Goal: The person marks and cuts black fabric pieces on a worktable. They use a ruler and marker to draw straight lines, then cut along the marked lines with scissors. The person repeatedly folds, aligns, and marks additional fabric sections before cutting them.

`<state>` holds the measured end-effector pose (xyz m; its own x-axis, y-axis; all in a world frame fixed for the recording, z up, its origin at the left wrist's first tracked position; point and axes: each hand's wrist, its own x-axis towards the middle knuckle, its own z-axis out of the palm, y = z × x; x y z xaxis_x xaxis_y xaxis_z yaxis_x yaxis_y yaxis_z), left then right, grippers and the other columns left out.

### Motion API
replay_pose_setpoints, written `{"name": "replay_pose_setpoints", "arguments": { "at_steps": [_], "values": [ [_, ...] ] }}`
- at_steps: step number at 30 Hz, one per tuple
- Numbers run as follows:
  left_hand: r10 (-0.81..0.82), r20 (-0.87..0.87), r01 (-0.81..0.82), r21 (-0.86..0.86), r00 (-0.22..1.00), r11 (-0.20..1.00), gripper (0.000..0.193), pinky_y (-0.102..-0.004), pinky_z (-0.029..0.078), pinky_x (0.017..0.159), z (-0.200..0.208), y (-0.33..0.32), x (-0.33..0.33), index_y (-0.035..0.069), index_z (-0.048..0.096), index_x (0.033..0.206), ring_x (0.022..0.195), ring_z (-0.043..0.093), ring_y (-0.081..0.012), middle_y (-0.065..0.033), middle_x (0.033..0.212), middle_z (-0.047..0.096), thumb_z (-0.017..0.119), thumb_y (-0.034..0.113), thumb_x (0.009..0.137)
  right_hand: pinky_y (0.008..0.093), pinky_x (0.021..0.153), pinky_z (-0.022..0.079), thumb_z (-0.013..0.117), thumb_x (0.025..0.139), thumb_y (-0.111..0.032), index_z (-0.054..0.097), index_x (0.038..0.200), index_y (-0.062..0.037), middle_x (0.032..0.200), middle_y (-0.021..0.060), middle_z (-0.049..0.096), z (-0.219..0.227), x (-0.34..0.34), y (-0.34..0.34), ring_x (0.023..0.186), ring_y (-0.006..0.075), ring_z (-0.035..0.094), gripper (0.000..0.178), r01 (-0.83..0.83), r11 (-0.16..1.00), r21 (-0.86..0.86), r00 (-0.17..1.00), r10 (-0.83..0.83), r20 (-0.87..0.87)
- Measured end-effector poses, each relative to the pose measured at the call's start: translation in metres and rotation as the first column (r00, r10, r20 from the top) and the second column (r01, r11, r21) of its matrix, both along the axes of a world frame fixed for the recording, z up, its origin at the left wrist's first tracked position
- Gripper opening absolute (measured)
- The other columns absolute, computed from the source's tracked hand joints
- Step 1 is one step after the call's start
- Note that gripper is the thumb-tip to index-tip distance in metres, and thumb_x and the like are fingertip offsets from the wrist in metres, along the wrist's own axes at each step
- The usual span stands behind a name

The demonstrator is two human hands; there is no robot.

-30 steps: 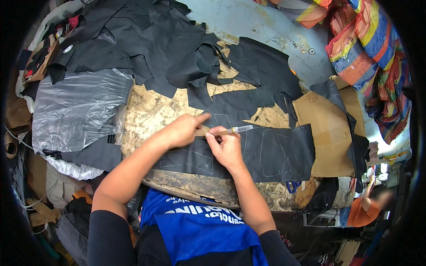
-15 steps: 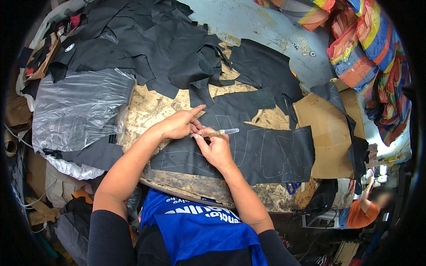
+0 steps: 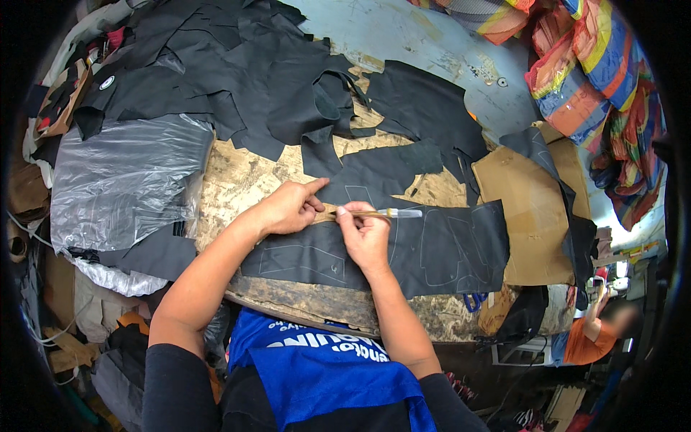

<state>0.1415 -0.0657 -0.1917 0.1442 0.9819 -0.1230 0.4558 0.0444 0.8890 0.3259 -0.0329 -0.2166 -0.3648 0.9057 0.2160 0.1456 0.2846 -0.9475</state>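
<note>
Head view: left hand [image 3: 286,209], index extended; right hand [image 3: 367,239] pinching pen [image 3: 400,213].

Right hand [image 3: 366,241]: amber pen [image 3: 393,213], whitish end | under grip: black sheet [image 3: 468,245], pale outlines | left of grip: mottled tan board [image 3: 234,173] | right: brown cardboard [image 3: 529,216] | far right: orange-blue-yellow striped sacks [image 3: 576,101]

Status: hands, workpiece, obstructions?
Left hand at small tan piece; right hand holding pen. Pale-lined black sheet beneath pen. Black scraps piled beyond hands.
</note>
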Motion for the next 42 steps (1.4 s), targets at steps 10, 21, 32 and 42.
{"name": "replay_pose_setpoints", "arguments": {
  "at_steps": [10,21,32,42],
  "values": [
    [0.213,-0.400,-0.082,0.320,0.891,0.944,0.043,-0.0421,0.028,0.097,-0.011,-0.012,-0.006,0.017,0.071,0.100,0.113,0.048,-0.0223,-0.0039,0.115,0.060,0.081,0.030,0.060,0.0307,0.074,0.052,0.071,0.069,0.003,0.065,0.087,-0.0011,0.087,0.0119,0.066,-0.010,0.008,0.005,0.086,0.0234,0.064,0.019,0.001,0.899,0.439,0.978,-0.091,0.185],
    [0.203,-0.369,-0.069,0.346,0.907,0.936,0.032,-0.0413,0.022,0.100,-0.014,-0.009,-0.015,0.021,0.077,0.085,0.116,0.045,-0.0225,-0.0043,0.120,0.057,0.082,0.032,0.055,0.0292,0.070,0.053,0.075,0.065,0.004,0.062,0.094,-0.0025,0.091,0.0115,0.062,-0.011,0.009,0.005,0.080,0.0205,0.065,0.032,0.028,0.964,0.265,0.991,-0.061,0.115],
    [0.196,-0.378,-0.048,0.366,0.905,0.929,0.027,-0.0436,0.019,0.100,-0.018,-0.008,-0.015,0.027,0.076,0.085,0.117,0.044,-0.0214,-0.0019,0.121,0.056,0.081,0.029,0.058,0.0300,0.076,0.051,0.078,0.065,-0.002,0.062,0.093,-0.0014,0.089,0.0103,0.065,-0.008,0.009,0.007,0.087,0.0208,0.063,0.032,0.019,0.967,0.255,0.982,-0.067,0.179],
    [0.181,-0.399,-0.018,0.379,0.899,0.925,0.026,-0.0429,0.021,0.099,-0.016,-0.007,-0.015,0.027,0.076,0.085,0.116,0.045,-0.0227,-0.0027,0.121,0.056,0.080,0.030,0.059,0.0303,0.075,0.051,0.073,0.071,0.000,0.063,0.092,-0.0003,0.087,0.0121,0.066,-0.007,0.008,0.007,0.086,0.0223,0.064,0.023,0.034,0.958,0.284,0.987,-0.077,0.143]
  ]
}}
